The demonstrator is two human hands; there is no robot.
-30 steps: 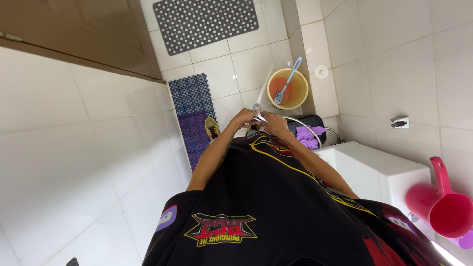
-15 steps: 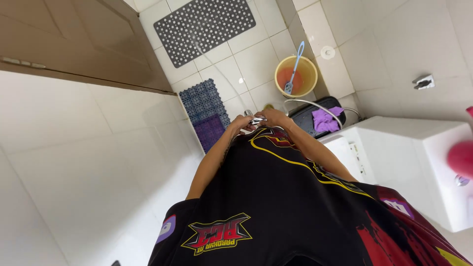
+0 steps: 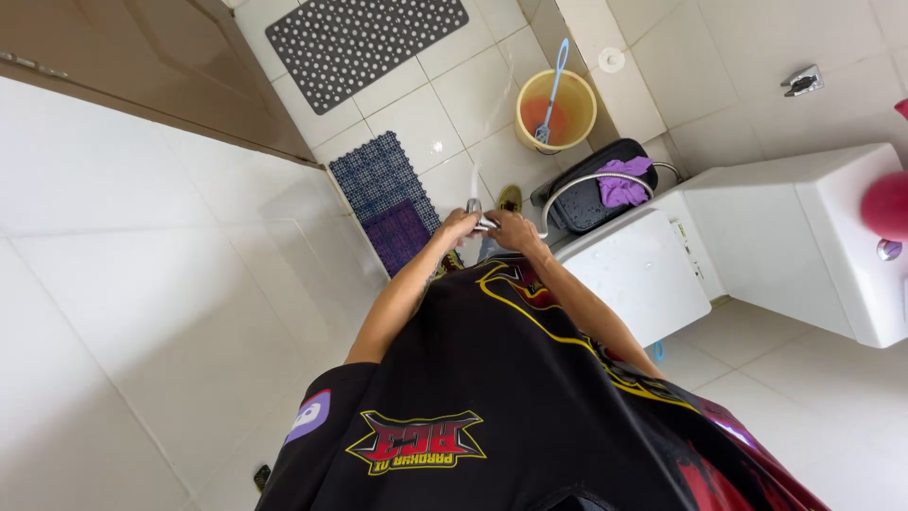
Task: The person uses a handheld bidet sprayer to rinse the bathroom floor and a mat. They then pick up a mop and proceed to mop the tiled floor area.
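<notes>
Head view, only one cam. Person stood looking down over a black printed shirt (image 3: pixel 492 416) that filled the lower centre of the frame.

Both hands met just above frame centre. Left hand (image 3: pixel 460 227) and right hand (image 3: pixel 514 228) were closed together around a small metal spray head (image 3: pixel 480 216), fingers wrapped on it from either side; the nozzle end poked out between them toward the top of the frame. A thin stream of water (image 3: pixel 476 180) ran up-frame from the nozzle over the white floor tiles. A metal hose (image 3: pixel 577 182) arced from the hands to the right, over a dark bin lid.

Around the hands:
- yellow bucket (image 3: pixel 556 111) at upper centre-right, reddish inside, a blue brush (image 3: pixel 551 95) standing in it
- dark bin (image 3: pixel 596 189) just below the bucket, purple cloth (image 3: pixel 622 183) lying on its lid
- white toilet (image 3: pixel 643 274) right of centre, lid down, tank (image 3: pixel 804 227) further right
- blue perforated mat (image 3: pixel 388 194) left of the hands, a darker purple patch at its lower end
- grey dotted mat (image 3: pixel 364 43) at the top of the frame
- brown door (image 3: pixel 142 66) in the upper left
- red blurred object (image 3: pixel 887 203) at the right edge, couldn't tell what it was
- one foot in a yellowish sandal (image 3: pixel 511 199) just above the hands
</notes>
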